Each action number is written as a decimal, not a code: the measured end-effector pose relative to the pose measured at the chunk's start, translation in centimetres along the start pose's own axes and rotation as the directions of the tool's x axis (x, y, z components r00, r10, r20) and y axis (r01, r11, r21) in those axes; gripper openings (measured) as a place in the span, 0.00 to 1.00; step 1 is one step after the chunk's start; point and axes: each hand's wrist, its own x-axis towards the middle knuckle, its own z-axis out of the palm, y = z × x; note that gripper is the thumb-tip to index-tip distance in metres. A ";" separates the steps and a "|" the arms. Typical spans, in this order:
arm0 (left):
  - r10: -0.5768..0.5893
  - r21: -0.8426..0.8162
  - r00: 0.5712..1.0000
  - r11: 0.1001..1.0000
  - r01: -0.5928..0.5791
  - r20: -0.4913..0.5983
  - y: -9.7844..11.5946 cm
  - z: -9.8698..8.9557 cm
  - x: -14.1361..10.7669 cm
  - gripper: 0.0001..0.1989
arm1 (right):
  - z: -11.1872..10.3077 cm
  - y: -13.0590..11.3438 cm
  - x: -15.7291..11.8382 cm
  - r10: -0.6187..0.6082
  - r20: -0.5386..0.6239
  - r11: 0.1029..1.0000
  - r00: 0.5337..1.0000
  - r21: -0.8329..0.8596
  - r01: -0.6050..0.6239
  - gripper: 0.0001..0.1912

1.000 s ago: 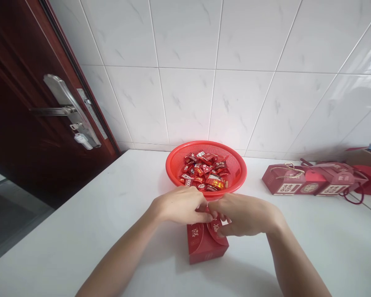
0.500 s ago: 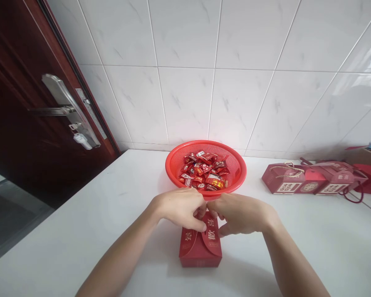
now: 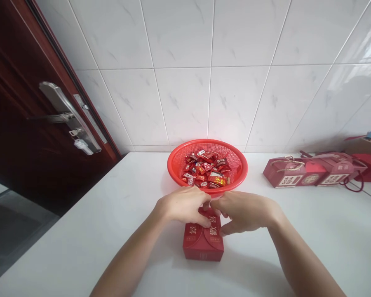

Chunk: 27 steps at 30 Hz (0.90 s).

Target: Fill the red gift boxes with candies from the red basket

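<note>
A small red paper candy box (image 3: 203, 250) with pale Chinese characters and curved top flaps sits on the white tabletop. My left hand (image 3: 188, 208) reaches over it, with the thumb lying on the top flap and the bent fingers at the far end. From the right, my right hand (image 3: 245, 210) grips the box, its thumb against the right side and its curled fingers at the far top edge. Both hands hide the far part of the box, and their fingertips are partly out of sight.
Just beyond my hands stands a red plastic basket (image 3: 172, 172) holding many wrapped candies (image 3: 207, 167). Several red gift boxes (image 3: 311, 178) with rope handles lie at the right. White tabletop (image 3: 120, 198) meets a tiled wall behind; a dark red door (image 3: 15, 136) is at the left.
The view has shifted slightly, so the near things appear a little higher and to the right. The near flap edges lie a bit flatter. Both hands stay at the box's far end.
</note>
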 end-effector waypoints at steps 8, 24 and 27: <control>-0.147 0.098 0.988 0.984 0.150 -0.039 -0.3 0.0 0.3 0.22 | 0.5 -0.2 -0.2 0.091 -0.047 0.995 0.995 -0.036 -0.093 0.10; -0.172 0.136 0.981 0.974 0.184 -0.093 1.5 0.8 0.7 0.28 | 9.1 -3.4 -2.7 0.308 -0.494 0.930 0.813 0.337 -0.147 0.51; -0.153 0.157 0.982 0.973 0.170 -0.113 1.7 0.9 0.6 0.29 | 11.0 -4.4 -1.6 0.368 -0.558 0.914 0.744 0.366 -0.177 0.52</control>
